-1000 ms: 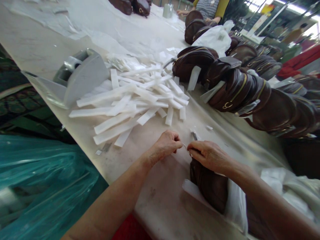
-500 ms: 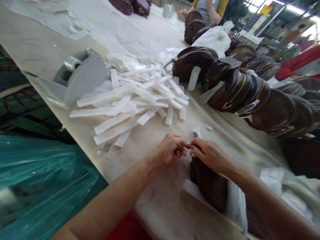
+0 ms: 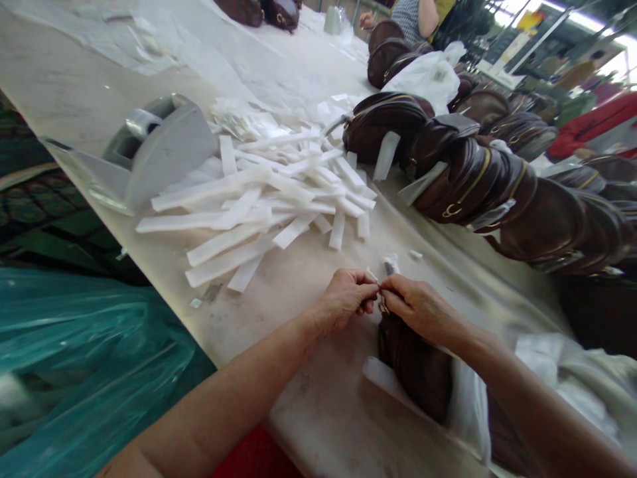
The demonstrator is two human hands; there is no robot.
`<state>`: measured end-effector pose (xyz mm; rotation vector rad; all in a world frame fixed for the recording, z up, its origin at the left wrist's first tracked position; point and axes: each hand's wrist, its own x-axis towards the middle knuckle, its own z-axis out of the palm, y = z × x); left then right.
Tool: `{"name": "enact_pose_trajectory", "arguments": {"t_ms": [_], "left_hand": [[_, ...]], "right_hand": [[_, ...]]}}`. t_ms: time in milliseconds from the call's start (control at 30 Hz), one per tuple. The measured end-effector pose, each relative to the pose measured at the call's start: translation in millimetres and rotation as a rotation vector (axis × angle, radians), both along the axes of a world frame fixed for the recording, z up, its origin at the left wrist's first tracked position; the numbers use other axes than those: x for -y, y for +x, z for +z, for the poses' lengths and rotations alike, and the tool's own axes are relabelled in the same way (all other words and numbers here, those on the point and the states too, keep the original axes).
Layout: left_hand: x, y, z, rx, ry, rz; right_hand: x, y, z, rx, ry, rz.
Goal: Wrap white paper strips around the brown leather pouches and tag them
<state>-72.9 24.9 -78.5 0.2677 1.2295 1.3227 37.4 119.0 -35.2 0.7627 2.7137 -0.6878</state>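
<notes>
A dark brown leather bag lies near the table's front edge, with a white strip beside it and a metal ring at its upper end. Over that end my right hand is closed in a pinch. My left hand meets it fingertip to fingertip, thumb and forefinger pressed together, with a small pale piece sticking up behind them. What the fingertips grip is too small to make out. A grey wrapped end shows just beyond my fingers.
White strips lie heaped ahead on the table. A grey tape dispenser stands at the left edge. Rows of brown bags fill the right side. Teal plastic hangs at lower left. A person is across the table.
My left thumb and forefinger have closed together against my right fingertips, and a small pale piece now shows above them. The person across the table has moved their arms.
</notes>
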Motion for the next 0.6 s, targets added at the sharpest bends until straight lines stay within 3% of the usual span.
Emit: {"name": "enact_pose_trajectory", "arguments": {"t_ms": [333, 467, 600], "left_hand": [[2, -5, 0.3, 0.199, 0.073, 0.012], [1, -8, 1.8, 0.306, 0.103, 0.048], [3, -13, 4.1, 0.432, 0.162, 0.161]], "right_hand": [[0, -1, -1.1, 0.032, 0.029, -0.001], [-1, 1, 8.8, 0.039, -0.004, -0.014], [0, 18, 20.6, -0.038, -0.076, -0.017]]}}
